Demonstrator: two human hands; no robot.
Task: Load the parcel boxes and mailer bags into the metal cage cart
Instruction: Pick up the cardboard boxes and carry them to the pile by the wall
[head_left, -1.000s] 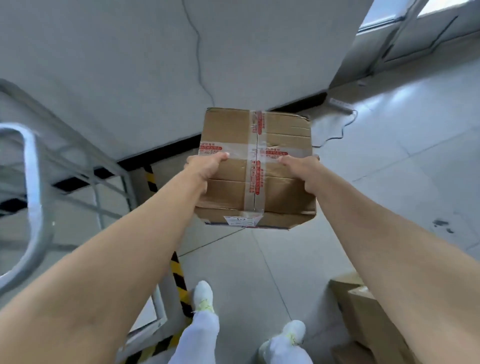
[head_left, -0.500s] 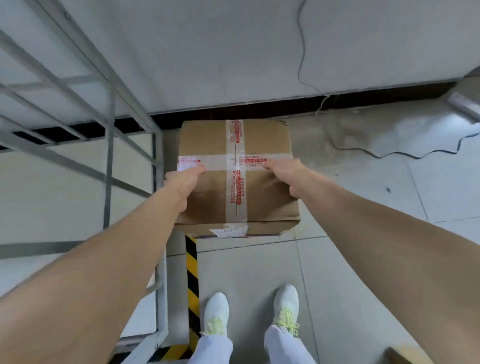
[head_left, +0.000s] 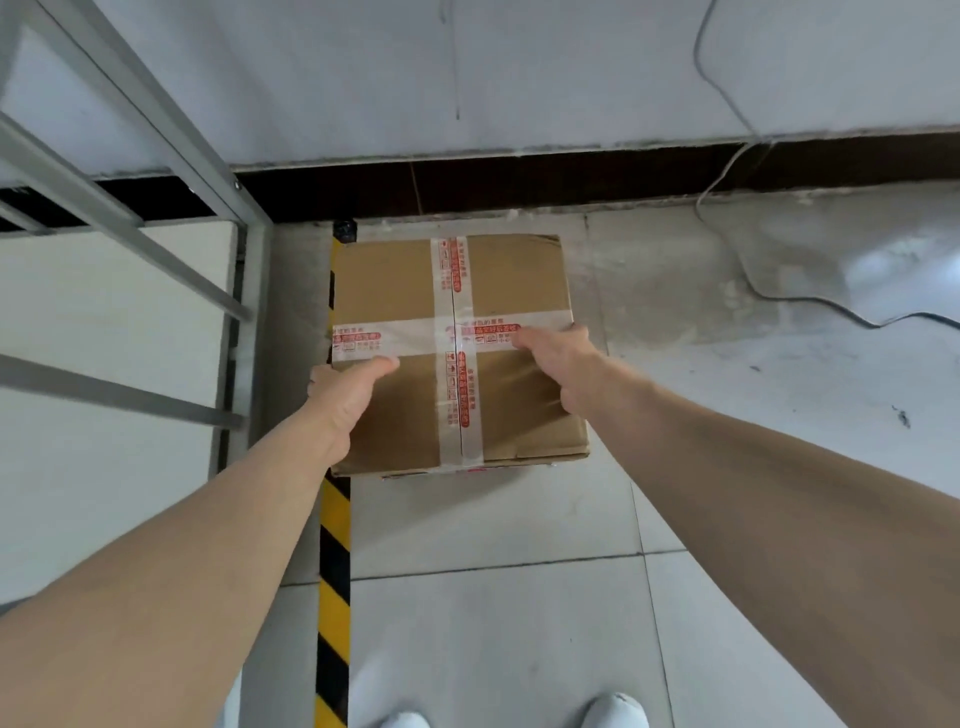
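The parcel box (head_left: 498, 291) is lower now, beside the cage cart (head_left: 119, 395) at frame left. The left hand (head_left: 345, 389) and right hand (head_left: 561, 364) clasp its sides; keep it level past the bars.

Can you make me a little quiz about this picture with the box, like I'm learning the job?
1. True or false: the cardboard box is inside the metal cage cart.
2. Which hands hold the box? A) only the left hand B) only the right hand C) both
3. Fill in: the floor stripe running under the box's left edge is yellow and ____.

Key:
1. False. The box is outside, to the right of the cart's frame.
2. C. One hand grips each side, with the thumbs on top.
3. Black.
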